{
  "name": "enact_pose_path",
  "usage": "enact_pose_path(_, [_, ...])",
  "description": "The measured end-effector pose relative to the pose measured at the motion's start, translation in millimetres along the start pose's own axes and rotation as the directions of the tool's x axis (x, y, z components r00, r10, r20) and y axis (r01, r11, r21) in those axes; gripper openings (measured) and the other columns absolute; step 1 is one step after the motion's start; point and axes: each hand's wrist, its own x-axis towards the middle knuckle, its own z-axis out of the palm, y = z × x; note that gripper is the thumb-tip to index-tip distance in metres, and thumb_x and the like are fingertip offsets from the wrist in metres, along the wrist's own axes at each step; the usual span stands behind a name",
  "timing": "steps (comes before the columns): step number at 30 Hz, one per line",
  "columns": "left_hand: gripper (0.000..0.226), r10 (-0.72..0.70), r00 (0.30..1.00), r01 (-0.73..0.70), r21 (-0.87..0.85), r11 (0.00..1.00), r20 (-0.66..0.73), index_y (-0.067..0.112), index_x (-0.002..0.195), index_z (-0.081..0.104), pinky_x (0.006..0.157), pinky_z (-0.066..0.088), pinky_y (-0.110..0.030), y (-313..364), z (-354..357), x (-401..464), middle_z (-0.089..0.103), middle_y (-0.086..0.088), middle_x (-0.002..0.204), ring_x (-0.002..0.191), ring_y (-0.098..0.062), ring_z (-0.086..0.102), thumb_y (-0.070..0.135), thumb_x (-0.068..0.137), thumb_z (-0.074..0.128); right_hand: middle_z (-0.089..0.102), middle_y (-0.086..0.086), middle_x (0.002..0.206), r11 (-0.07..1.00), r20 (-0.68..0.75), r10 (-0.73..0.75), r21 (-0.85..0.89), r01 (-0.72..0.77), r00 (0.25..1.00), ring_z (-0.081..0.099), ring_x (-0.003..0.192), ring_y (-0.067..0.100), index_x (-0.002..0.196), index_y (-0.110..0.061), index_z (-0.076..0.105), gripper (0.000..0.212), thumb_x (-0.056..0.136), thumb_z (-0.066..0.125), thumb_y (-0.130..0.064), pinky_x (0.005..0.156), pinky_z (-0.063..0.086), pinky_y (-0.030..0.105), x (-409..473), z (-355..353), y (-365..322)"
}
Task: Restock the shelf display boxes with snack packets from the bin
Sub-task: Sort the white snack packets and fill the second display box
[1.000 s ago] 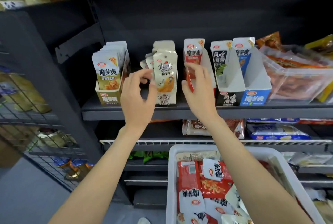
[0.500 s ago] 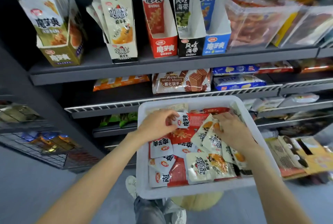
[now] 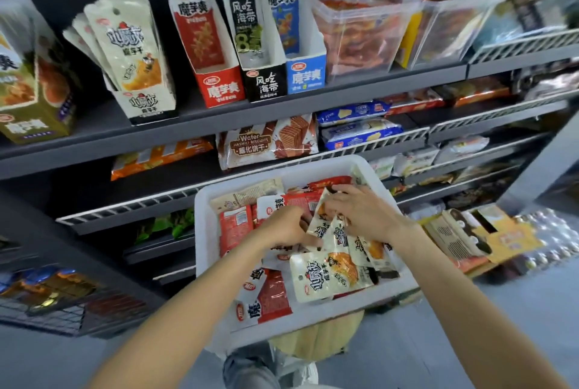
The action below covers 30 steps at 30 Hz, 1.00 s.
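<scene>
Nearest the camera, a white bin (image 3: 205, 250) is seen stuffed with snack packets, red ones on the left and cream ones on the right. A cream packet (image 3: 329, 276) printed with 山魔王-style lettering and an orange snack picture lies flat near the front rim, next to a red packet (image 3: 266, 294) marked 魔芋爽. Both hands are buried in the pile: the left hand (image 3: 282, 227) is curled, though what its fingers hold is hidden, so can't tell. The right hand (image 3: 363, 213) is curled over a few cream packets (image 3: 336, 232), gripping them near the tops.

Further back, a bag (image 3: 269, 144) reading "Wafer JIASHILI BISCUITS" 威化饼干 is laid on the lower shelf. On the top shelf the display boxes are lined up: a cream box (image 3: 147, 103), a red box (image 3: 221, 87) labelled 魔芋爽, a black box (image 3: 266, 83) labelled 风吃海带, and a blue box (image 3: 307, 77) also marked 魔芋爽.
</scene>
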Motion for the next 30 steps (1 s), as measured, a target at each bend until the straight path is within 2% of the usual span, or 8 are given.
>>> enact_pose_path(4, [0.019,0.003,0.979,-0.063,-0.287,0.956,-0.203,0.019,0.103,0.06,0.063,0.043,-0.017,-5.4,-21.2,-12.0,0.058,0.005,0.107,0.089,-0.011,0.057,0.027,0.087,0.066,0.065,-0.002,0.101,0.941,-0.186,0.107,0.337,-0.039,0.977,0.059,0.102,0.02,0.091,-0.024,0.052,0.015,0.086,0.065,-0.027,0.086,0.048,0.035,-3.8,-14.3,14.7])
enact_pose_path(8, [0.01,-0.109,0.891,-0.074,-0.378,0.923,-0.441,0.023,0.099,0.055,0.058,0.04,-0.022,-20.8,-46.5,-22.7,0.061,0.006,0.091,0.074,-0.006,0.056,0.031,0.093,0.056,0.062,-0.003,0.072,0.769,-0.39,0.368,0.638,-0.041,0.844,0.059,0.066,0.008,0.091,-0.024,0.049,0.019,0.087,0.067,-0.027,0.06,0.049,0.023,-0.8,-27.6,2.5])
enact_pose_path(12, [0.016,-0.146,0.824,-0.089,-0.378,0.921,-0.548,0.021,0.103,0.053,0.065,0.044,-0.024,-31.9,-62.8,-30.3,0.061,0.005,0.089,0.075,-0.005,0.056,0.032,0.093,0.057,0.07,-0.001,0.086,0.526,-0.265,0.498,0.849,-0.045,0.826,0.067,0.081,0.016,0.104,-0.033,0.051,0.022,0.087,0.065,-0.036,0.08,0.055,0.041,8.2,-23.1,-4.9])
enact_pose_path(15, [0.017,-0.165,0.823,-0.092,-0.415,0.905,-0.543,0.022,0.102,0.053,0.069,0.05,-0.03,-39.3,-67.2,-36.7,0.064,0.0,0.097,0.086,-0.016,0.062,0.033,0.091,0.059,0.07,-0.002,0.097,0.36,-0.21,0.531,0.933,0.005,0.821,0.067,0.089,0.013,0.108,-0.022,0.051,0.02,0.091,0.061,-0.024,0.076,0.055,0.025,12.4,-24.4,-13.5])
enact_pose_path(19, [0.037,-0.157,0.903,-0.137,-0.615,0.777,-0.4,0.017,0.109,0.052,0.052,0.049,-0.02,-40.2,-69.6,-53.1,0.066,-0.003,0.097,0.075,-0.01,0.064,0.02,0.079,0.075,0.069,0.008,0.109,0.158,-0.163,0.525,0.983,0.092,0.836,0.068,0.091,0.01,0.117,-0.004,0.049,0.025,0.094,0.056,-0.011,0.066,0.055,0.018,14.3,-32.0,-27.4])
enact_pose_path(22, [0.05,-0.123,0.887,-0.158,-0.543,0.825,-0.445,0.021,0.109,0.052,0.058,0.052,-0.022,-40.9,-79.7,-67.1,0.066,0.0,0.102,0.083,-0.008,0.065,0.012,0.07,0.082,0.069,0.009,0.11,0.124,-0.164,0.503,0.985,0.117,0.849,0.069,0.092,0.015,0.118,-0.003,0.048,0.029,0.093,0.057,-0.012,0.07,0.058,0.026,15.5,-39.3,-31.5])
enact_pose_path(25, [0.042,-0.154,0.761,-0.234,-0.488,0.841,-0.63,0.029,0.099,0.054,0.067,0.052,-0.02,-39.4,-102.4,-86.1,0.066,0.009,0.098,0.088,-0.002,0.062,0.014,0.071,0.081,0.07,0.01,0.109,0.103,-0.188,0.486,0.982,0.158,0.853,0.07,0.092,0.021,0.12,-0.007,0.048,0.033,0.09,0.061,-0.015,0.079,0.057,0.04,19.2,-52.0,-36.0])
enact_pose_path(30, [0.03,-0.102,0.6,-0.423,-0.423,0.801,-0.794,0.027,0.102,0.058,0.065,0.051,-0.016,-38.1,-151.7,-119.8,0.07,0.011,0.095,0.081,0.003,0.066,0.014,0.079,0.073,0.071,0.003,0.105,0.14,-0.275,0.445,0.961,0.237,0.852,0.069,0.095,0.02,0.113,-0.014,0.053,0.027,0.089,0.063,-0.013,0.081,0.056,0.041,38.0,-81.7,-51.5])
